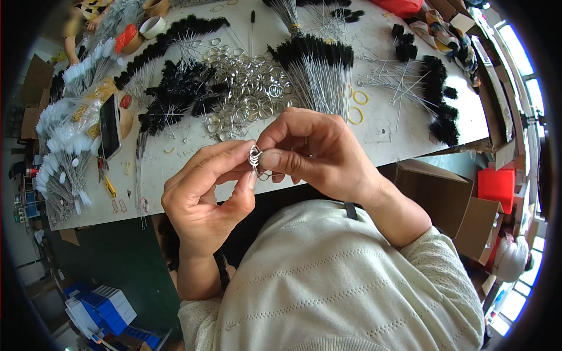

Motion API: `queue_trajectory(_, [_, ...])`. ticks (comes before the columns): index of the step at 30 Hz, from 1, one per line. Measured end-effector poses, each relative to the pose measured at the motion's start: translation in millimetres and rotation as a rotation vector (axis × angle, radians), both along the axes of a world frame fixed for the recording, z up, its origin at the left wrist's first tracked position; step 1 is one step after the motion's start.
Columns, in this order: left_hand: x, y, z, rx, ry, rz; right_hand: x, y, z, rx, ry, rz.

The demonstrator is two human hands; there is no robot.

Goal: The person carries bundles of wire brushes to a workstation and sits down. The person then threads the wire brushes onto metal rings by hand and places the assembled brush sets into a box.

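Both hands meet just over the table's near edge, around a few small silver metal rings (pixel 254 157). My left hand (pixel 206 190) pinches these rings between thumb and fingers. From the other side my right hand (pixel 325 155) has its thumb and forefinger closed on the same rings. Fingers hide part of them, so how they are linked cannot be told. Just beyond my hands lies a loose heap of silver rings (pixel 249 79). To its right is a bundle of black-bristled wire brushes (pixel 319 64); more black brushes (pixel 181 85) lie tangled on its left.
White-tipped brushes (pixel 70 149) are piled at the left edge, near a phone (pixel 110 126) and a yellow-handled cutter (pixel 110 187). Yellow rubber bands (pixel 356 115) and more black brushes (pixel 436 93) lie to the right. Cardboard boxes (pixel 433 193) stand below the table's right side.
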State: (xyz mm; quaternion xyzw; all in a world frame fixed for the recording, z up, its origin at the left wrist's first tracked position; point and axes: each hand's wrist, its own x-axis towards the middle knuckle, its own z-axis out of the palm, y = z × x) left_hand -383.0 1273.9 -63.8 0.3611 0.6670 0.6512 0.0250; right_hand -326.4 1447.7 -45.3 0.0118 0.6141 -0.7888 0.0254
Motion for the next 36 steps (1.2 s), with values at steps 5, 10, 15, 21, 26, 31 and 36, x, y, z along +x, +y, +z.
queue_trajectory(5, [-3.5, 0.8, -2.6, -0.011, 0.033, 0.02, -9.8, 10.6, -3.2, 0.127, -0.032, 0.091])
queue_trajectory(10, [-6.1, -0.3, -4.3, -0.049, 0.138, 0.012, -14.4, 20.9, 0.3, 0.194, -0.094, 0.257])
queue_trajectory(15, [-1.2, -2.9, -6.0, 0.034, -0.162, -0.03, -8.0, 21.0, -4.9, 0.183, -0.064, 0.263])
queue_trajectory(21, [-0.2, -7.3, -10.0, 0.025, -0.247, -0.011, 3.7, 8.1, -21.4, 0.017, -0.06, 0.113])
queue_trajectory(26, [8.0, -27.0, -12.5, -0.001, -0.126, 0.13, 15.6, 45.8, -53.1, 0.432, 0.184, -0.069])
queue_trajectory(31, [0.9, -74.4, -17.9, -0.059, -0.245, 0.282, 51.9, 151.3, -69.2, 1.372, 0.31, -0.487])
queue_trajectory(36, [-7.0, -69.7, -18.7, -0.139, -0.265, 0.33, 53.0, 231.9, -73.1, 1.801, 0.225, -0.553])
